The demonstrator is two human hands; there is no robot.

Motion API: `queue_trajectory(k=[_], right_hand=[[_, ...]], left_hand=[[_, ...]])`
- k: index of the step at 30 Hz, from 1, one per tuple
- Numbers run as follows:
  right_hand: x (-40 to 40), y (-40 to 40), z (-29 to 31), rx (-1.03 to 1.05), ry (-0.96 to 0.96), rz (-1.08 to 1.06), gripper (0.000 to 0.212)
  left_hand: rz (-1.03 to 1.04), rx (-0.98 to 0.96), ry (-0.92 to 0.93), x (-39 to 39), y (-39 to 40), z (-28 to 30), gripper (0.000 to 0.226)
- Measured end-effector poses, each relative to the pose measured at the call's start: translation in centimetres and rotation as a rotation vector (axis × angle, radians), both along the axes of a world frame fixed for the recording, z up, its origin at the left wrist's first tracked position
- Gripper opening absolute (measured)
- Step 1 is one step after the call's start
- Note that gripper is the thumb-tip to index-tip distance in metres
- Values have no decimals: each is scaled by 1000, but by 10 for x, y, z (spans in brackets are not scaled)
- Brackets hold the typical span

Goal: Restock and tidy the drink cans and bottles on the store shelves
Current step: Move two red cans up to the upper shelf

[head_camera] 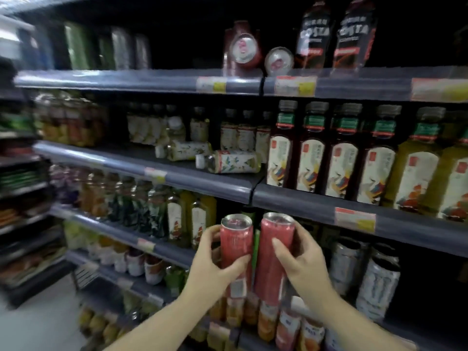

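Note:
I hold two tall red cans upright and side by side in front of the shelves. My left hand (214, 259) grips the left red can (236, 239), and my right hand (301, 259) grips the right red can (274, 252). On the top shelf (152, 81) two more red cans lie on their sides, one (244, 49) stacked higher than the other (278, 60), their ends facing me. Two white-labelled bottles lie toppled on the second shelf, one (187, 150) further back than the other (231, 162).
Dark Costa bottles (334, 34) stand right of the lying cans. Rows of dark red bottles (329, 153) and yellow-green bottles (415, 163) fill the second shelf's right side. Silver cans (377, 282) stand low at right. Another shelving unit (22, 198) stands at the left.

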State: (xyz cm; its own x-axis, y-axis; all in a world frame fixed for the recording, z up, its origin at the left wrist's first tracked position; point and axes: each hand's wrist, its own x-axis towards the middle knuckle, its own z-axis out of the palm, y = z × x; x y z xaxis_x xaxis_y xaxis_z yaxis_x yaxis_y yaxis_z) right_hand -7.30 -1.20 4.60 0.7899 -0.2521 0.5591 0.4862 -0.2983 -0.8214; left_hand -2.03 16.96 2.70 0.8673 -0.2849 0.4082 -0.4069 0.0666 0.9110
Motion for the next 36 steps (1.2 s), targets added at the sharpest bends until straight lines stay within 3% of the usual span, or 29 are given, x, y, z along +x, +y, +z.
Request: queue_trajectory(k=[5,8,11,15,18,25,30,36], right_hand=[[31,53,49,0,-78,194,29],[48,85,89,-43,-146,240,41],[69,115,127,-101,-224,213,40],[108,151,163,-106,-278,98,72],[140,173,193,-44,-321,28,75],[189,185,273,1,-383,48,39],[213,176,324,0,-438,56,10],[233,147,362,29,-439,-21,14]], left_hand=[[55,-70,-84,9,47,52,52],[34,-97,-151,24,74,84,53],[11,-153,-209,47,100,114,54],[-65,-203,-291,97,132,153,52],[-120,-212,-357,140,151,183,44],[-232,-208,-497,211,155,271,52],[-193,-289,-582,243,126,324,63],[-179,-295,-617,274,100,360,62]])
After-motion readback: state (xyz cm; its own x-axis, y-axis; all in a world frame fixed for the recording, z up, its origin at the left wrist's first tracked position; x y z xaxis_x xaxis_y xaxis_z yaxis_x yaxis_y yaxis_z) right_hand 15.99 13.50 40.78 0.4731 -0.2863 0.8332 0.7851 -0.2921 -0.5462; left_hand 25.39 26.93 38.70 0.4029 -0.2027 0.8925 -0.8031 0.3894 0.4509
